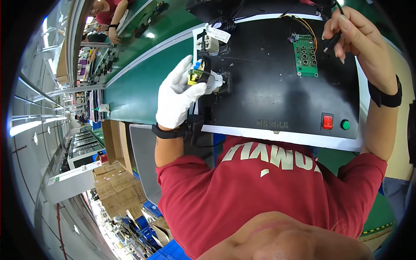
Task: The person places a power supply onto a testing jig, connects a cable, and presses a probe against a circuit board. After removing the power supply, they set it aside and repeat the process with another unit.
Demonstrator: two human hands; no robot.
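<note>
Our gloved left hand [177,96] pinches a small yellow and black component [197,76] against the white socket [215,82] at the black test panel [277,86] edge. It looks light, rigid and fragile at its pins, so we grip the body's sides. Our bare right hand [353,39] grasps a black probe [333,43] beside the green circuit board [305,55]. Loose wires [303,21] crowd the panel's far edge.
</note>
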